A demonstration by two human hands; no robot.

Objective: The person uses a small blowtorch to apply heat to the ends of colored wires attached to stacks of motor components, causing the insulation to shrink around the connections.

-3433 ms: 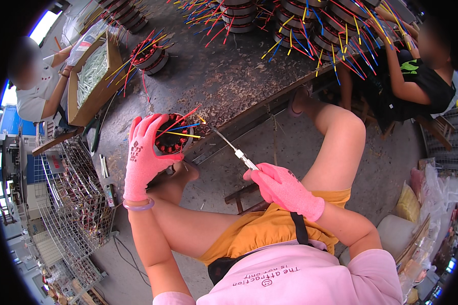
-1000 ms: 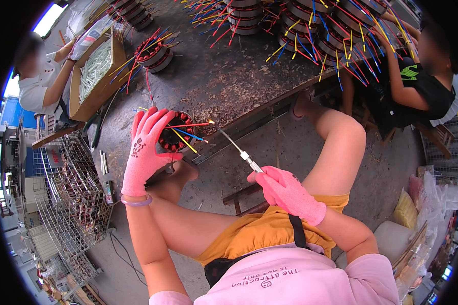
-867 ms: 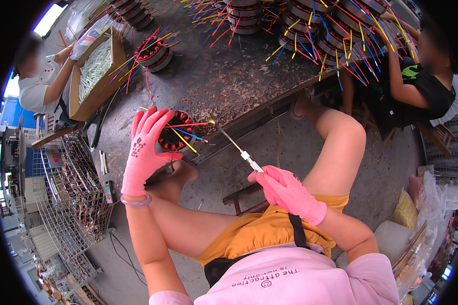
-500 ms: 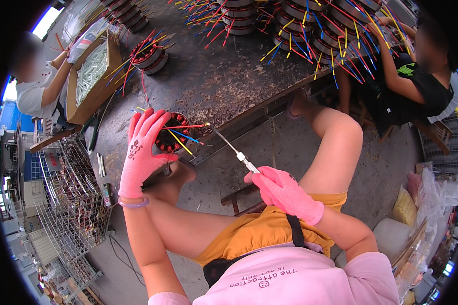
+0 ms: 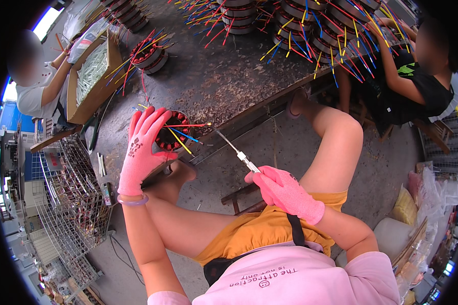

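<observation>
A round motor stator (image 5: pixel 174 133) with red windings stands near the table's front edge. My left hand (image 5: pixel 145 142), in a pink glove, holds its left side, fingers over the far rim and thumb at the near side. Red, blue and yellow leads reach rightward from it; the red lead (image 5: pixel 191 125) ends in a bright coppery tip. Closed in a pink glove, my right hand (image 5: pixel 285 190) grips a slim silver tool (image 5: pixel 243 156) with a long thin metal rod. The rod's end is right at the red lead's tip; whether they touch I cannot tell.
Another stator (image 5: pixel 148 55) sits farther back, with stacks of stators (image 5: pixel 238 18) along the far side. A cardboard box (image 5: pixel 92 76) of white tubes stands at left. Two people sit at the table's left and right. A wire basket (image 5: pixel 71 203) stands at lower left.
Hardly anything differs. My left hand has shifted very slightly on the stator; the tool's tip stays by the red lead's end.
</observation>
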